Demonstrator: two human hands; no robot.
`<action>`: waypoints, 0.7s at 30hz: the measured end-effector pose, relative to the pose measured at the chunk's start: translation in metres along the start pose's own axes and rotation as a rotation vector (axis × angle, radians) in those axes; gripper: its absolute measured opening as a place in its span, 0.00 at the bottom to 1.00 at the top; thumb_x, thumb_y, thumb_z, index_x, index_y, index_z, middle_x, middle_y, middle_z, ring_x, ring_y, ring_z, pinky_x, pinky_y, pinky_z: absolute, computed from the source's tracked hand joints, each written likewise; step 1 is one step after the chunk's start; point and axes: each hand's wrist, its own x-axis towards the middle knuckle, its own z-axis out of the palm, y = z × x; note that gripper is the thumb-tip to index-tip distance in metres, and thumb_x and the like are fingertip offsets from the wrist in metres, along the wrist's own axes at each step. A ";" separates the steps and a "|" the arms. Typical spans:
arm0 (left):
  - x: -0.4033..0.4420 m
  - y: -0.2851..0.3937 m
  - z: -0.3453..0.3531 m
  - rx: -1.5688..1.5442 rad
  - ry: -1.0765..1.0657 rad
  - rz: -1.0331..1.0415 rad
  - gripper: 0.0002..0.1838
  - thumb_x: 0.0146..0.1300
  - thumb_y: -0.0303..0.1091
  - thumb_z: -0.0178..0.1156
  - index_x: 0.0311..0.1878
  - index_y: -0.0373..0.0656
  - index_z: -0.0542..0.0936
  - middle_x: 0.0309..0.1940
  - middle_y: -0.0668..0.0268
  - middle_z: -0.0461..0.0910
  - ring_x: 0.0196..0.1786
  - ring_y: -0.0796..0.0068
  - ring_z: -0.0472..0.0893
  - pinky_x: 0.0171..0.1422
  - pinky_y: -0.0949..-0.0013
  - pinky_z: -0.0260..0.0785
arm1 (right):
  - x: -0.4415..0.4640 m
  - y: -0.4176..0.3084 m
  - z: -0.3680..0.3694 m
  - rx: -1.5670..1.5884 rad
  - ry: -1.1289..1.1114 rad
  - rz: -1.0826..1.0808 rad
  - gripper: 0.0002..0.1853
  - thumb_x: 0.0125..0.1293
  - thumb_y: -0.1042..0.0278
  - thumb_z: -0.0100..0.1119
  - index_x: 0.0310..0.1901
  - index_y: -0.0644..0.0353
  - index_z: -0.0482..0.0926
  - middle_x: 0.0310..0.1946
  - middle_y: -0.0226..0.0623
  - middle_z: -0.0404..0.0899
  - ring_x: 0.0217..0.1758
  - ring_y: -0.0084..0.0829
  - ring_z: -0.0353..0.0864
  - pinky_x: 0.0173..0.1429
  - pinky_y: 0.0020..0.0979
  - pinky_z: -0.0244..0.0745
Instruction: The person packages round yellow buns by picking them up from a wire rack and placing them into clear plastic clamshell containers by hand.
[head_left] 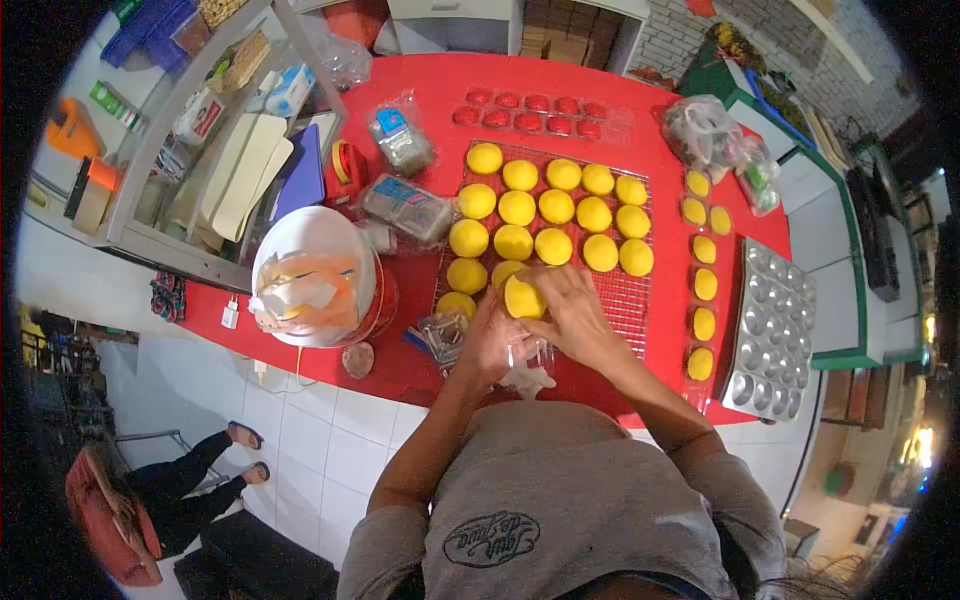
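Observation:
A round yellow cake (523, 297) is between my two hands above the front of the wire cooling rack (625, 315). My right hand (578, 318) is closed on this cake, its fingers curled over the top and side. Close against it, my left hand (488, 338) is closed around what looks like a clear plastic wrapper (528, 360) below the cake. Part of the left fingers is hidden. Rows of similar yellow cakes (553, 246) sit on the rack just beyond my hands. Crumpled clear plastic (443, 335) lies to the left of my left hand.
A metal muffin tin (768, 345) and a column of wrapped yellow cakes (704, 285) lie to the right on the red table (420, 75). Wrapped red cakes (537, 103) are behind the rack. A white bucket (318, 225) and plastic packs (407, 207) stand left. Someone sits lower left.

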 end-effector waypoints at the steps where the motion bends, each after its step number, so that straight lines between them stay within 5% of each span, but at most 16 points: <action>1: -0.001 -0.001 0.002 0.016 -0.025 0.000 0.29 0.70 0.56 0.47 0.66 0.47 0.69 0.60 0.59 0.75 0.59 0.59 0.76 0.65 0.54 0.66 | 0.000 -0.001 -0.001 -0.029 -0.001 0.007 0.33 0.47 0.65 0.70 0.56 0.59 0.69 0.49 0.42 0.74 0.50 0.42 0.72 0.57 0.40 0.62; 9: -0.002 -0.002 -0.003 0.084 0.012 -0.038 0.30 0.72 0.57 0.43 0.66 0.45 0.68 0.60 0.59 0.74 0.59 0.63 0.76 0.62 0.59 0.68 | 0.000 -0.009 -0.005 -0.197 -0.065 0.085 0.31 0.49 0.60 0.70 0.55 0.59 0.70 0.47 0.42 0.74 0.49 0.42 0.71 0.55 0.39 0.63; 14: -0.001 -0.004 -0.002 -0.022 -0.106 0.011 0.31 0.71 0.58 0.42 0.67 0.45 0.68 0.61 0.60 0.74 0.59 0.64 0.75 0.63 0.60 0.67 | 0.003 -0.016 -0.019 -0.140 -0.168 0.074 0.32 0.54 0.58 0.66 0.59 0.60 0.68 0.54 0.45 0.73 0.55 0.46 0.72 0.61 0.42 0.62; 18: -0.005 0.002 -0.002 -0.001 -0.065 0.083 0.31 0.71 0.57 0.45 0.67 0.44 0.67 0.61 0.61 0.74 0.60 0.64 0.75 0.65 0.61 0.67 | -0.004 -0.016 -0.008 0.023 0.041 -0.043 0.34 0.60 0.56 0.61 0.66 0.59 0.64 0.64 0.49 0.67 0.64 0.48 0.69 0.69 0.49 0.56; 21: -0.007 0.001 0.013 -0.146 -0.162 0.044 0.30 0.70 0.55 0.47 0.67 0.43 0.67 0.60 0.60 0.74 0.59 0.63 0.75 0.64 0.61 0.67 | -0.013 -0.016 0.000 -0.095 -0.008 -0.074 0.35 0.62 0.59 0.60 0.67 0.64 0.62 0.67 0.51 0.64 0.66 0.49 0.67 0.70 0.48 0.55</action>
